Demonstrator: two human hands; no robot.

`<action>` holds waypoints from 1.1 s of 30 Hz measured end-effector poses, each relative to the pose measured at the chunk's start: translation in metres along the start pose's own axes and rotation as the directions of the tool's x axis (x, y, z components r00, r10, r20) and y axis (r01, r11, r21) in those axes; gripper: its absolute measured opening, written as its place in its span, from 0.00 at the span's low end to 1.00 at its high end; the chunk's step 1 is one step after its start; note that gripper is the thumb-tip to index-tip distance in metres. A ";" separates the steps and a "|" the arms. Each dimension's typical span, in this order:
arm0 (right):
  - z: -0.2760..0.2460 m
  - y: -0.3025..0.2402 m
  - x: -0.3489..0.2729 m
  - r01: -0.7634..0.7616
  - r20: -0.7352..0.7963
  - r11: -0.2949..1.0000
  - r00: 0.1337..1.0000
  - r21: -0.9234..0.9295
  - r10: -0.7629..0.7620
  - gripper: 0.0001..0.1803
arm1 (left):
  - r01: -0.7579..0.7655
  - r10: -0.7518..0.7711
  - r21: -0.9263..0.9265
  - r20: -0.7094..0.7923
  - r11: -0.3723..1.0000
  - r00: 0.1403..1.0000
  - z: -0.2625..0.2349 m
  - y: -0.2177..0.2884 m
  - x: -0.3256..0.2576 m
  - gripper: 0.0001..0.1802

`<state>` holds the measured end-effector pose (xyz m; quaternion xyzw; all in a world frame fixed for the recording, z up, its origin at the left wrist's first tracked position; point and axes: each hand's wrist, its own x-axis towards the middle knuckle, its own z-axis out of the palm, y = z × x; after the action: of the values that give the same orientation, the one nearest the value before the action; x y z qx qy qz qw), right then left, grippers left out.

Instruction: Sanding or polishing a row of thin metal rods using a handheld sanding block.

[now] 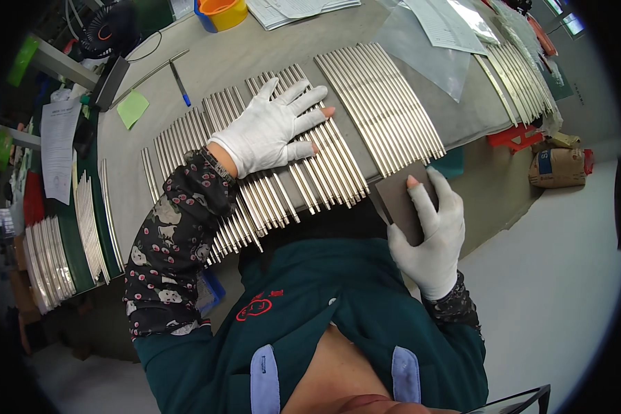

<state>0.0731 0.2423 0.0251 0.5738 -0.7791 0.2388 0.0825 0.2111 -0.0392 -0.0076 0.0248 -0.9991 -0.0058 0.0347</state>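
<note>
My left hand, in a white glove with some bare fingertips, lies flat with fingers spread across a row of thin silvery metal rods. Those rods lie side by side, their near ends sticking out unevenly past the table's front edge. In my right hand, gloved the same way, is a dark grey-brown rectangular block, gripped between thumb and fingers. The block is at the near ends of a second, neatly aligned group of rods, close enough that I cannot tell whether it touches them.
More rods lie left of my left hand, and others at the far right. A blue pen, a green paper note, a yellow container, papers and a clear plastic bag rest on the grey table.
</note>
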 end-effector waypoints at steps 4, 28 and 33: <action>0.004 -0.005 0.007 -0.006 0.002 1.000 1.000 0.014 0.005 0.34 | 0.013 -0.011 0.051 -0.049 0.999 0.999 0.002 0.002 0.005 0.36; -0.002 0.000 0.023 0.120 0.146 0.989 0.983 -0.087 -0.107 0.32 | 0.041 -0.041 -0.001 0.024 0.999 0.999 0.000 0.005 0.010 0.41; -0.006 0.002 0.017 0.083 0.003 0.996 0.997 -0.029 -0.083 0.32 | 0.029 -0.029 0.011 0.017 1.000 0.999 0.001 0.006 0.020 0.40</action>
<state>0.0652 0.2305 0.0365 0.6047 -0.7580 0.2232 0.0998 0.1905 -0.0344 -0.0072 0.0395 -0.9989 -0.0012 0.0261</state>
